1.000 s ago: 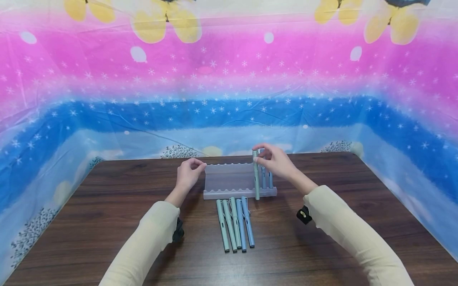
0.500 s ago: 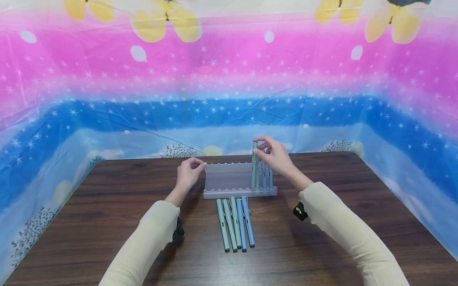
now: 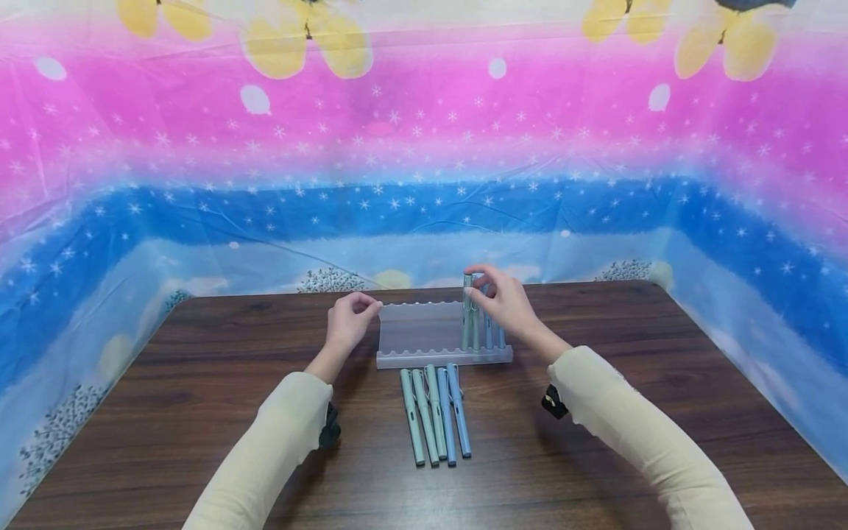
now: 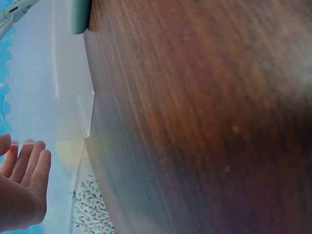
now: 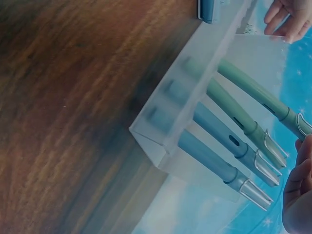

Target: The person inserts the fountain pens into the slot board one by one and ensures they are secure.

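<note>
A frosted clear pen rack with scalloped edges stands on the table. My left hand pinches its upper left corner. My right hand holds a green pen near its capped top, thumb and fingers on the cap. That pen stands upright, its lower end down at the rack's notched front ledge. Beside it, another green pen and two blue pens, one inner and one at the end, stand in neighbouring slots. The right hand partly covers the blue ones in the head view.
In front of the rack lie several pens side by side: green ones on the left, blue ones on the right. The brown wooden table reaches back to a pink and blue printed cloth.
The right hand has lifted the green pen from in front of the rack, shifted it slightly left, and lowered it at the slot beside the other green pen. The left hand stays put.
</note>
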{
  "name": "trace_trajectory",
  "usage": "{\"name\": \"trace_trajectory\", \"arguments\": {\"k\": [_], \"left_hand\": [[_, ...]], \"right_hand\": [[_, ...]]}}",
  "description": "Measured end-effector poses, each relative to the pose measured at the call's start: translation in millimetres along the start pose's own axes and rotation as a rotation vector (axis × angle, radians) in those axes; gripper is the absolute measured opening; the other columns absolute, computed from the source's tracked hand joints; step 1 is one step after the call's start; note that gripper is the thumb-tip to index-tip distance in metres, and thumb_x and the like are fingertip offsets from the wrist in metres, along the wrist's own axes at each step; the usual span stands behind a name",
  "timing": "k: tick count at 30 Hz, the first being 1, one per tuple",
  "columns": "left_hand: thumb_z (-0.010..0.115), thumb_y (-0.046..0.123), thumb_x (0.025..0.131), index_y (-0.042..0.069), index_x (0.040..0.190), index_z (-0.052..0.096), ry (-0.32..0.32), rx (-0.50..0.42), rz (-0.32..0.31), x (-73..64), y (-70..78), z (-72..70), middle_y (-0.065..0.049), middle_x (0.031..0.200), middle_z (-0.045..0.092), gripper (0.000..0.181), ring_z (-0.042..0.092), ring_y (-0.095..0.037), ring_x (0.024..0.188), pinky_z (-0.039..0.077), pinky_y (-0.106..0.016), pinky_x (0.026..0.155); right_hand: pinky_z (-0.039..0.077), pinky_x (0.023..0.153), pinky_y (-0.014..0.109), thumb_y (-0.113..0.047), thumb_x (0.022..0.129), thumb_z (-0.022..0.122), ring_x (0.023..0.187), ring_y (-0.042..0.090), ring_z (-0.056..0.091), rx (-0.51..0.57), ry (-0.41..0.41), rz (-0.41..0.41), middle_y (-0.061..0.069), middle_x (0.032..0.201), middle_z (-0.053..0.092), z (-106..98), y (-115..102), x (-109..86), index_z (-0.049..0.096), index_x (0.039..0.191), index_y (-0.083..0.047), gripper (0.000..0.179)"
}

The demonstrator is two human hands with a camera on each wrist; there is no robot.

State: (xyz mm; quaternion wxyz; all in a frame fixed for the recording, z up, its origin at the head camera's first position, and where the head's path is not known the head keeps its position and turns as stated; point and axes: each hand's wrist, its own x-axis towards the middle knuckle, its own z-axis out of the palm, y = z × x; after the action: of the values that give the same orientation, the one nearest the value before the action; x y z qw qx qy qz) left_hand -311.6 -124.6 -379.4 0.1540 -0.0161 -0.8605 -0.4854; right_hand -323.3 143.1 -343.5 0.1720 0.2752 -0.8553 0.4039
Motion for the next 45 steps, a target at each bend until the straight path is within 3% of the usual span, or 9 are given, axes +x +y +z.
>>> {"name": "trace_trajectory", "arguments": {"k": [12, 20, 29, 37, 45], "left_hand": [[0.061, 0.02, 0.084, 0.003, 0.086, 0.063, 0.007, -0.005, 0.001, 0.2, -0.1, 0.3, -0.011, 0.085, 0.065, 0.017, 0.055, -0.024, 0.081, 0.041, -0.036, 0.071], [0.061, 0.02, 0.084, 0.003, 0.086, 0.063, 0.007, -0.006, -0.005, -0.1, 0.7, 0.2, -0.011, 0.086, 0.065, 0.017, 0.054, -0.024, 0.082, 0.041, -0.036, 0.07], [0.061, 0.02, 0.084, 0.003, 0.087, 0.063, 0.006, -0.01, -0.005, 0.1, 0.5, 0.0, -0.011, 0.086, 0.064, 0.018, 0.055, -0.024, 0.081, 0.042, -0.036, 0.07], [0.061, 0.021, 0.084, 0.003, 0.087, 0.063, 0.004, -0.005, -0.006, -0.1, 0.4, 0.0, -0.012, 0.087, 0.064, 0.019, 0.055, -0.025, 0.084, 0.041, -0.037, 0.073], [0.061, 0.021, 0.084, 0.003, 0.088, 0.063, 0.004, -0.002, -0.004, 0.1, 0.5, 0.2, -0.011, 0.087, 0.064, 0.019, 0.055, -0.024, 0.083, 0.041, -0.037, 0.073]], "right_hand": [[0.041, 0.047, 0.032, -0.019, 0.088, 0.055, 0.058, 0.015, 0.052, -0.009, -0.06, 0.026, 0.003, 0.089, 0.062, 3.9, 3.7, -0.9, 0.055, 0.113, -0.017, 0.025], [0.042, 0.047, 0.031, -0.019, 0.088, 0.055, 0.059, 0.015, 0.053, -0.002, -0.039, 0.044, 0.003, 0.09, 0.063, 7.4, 5.7, -1.5, 0.054, 0.113, -0.017, 0.025], [0.034, 0.043, 0.028, -0.017, 0.084, 0.062, 0.051, 0.009, 0.041, -0.199, 0.019, -0.105, -0.003, 0.077, 0.054, 11.3, 10.5, -3.4, 0.054, 0.117, -0.012, 0.035], [0.035, 0.043, 0.028, -0.019, 0.083, 0.063, 0.048, 0.01, 0.044, -0.226, -0.085, -0.006, -0.008, 0.063, 0.049, 11.1, 13.7, -4.4, 0.043, 0.128, -0.019, 0.049], [0.033, 0.04, 0.028, -0.021, 0.084, 0.061, 0.045, 0.013, 0.042, -0.244, -0.125, 0.05, -0.007, 0.06, 0.047, 10.1, 14.1, -3.3, 0.039, 0.132, -0.018, 0.053]]}}
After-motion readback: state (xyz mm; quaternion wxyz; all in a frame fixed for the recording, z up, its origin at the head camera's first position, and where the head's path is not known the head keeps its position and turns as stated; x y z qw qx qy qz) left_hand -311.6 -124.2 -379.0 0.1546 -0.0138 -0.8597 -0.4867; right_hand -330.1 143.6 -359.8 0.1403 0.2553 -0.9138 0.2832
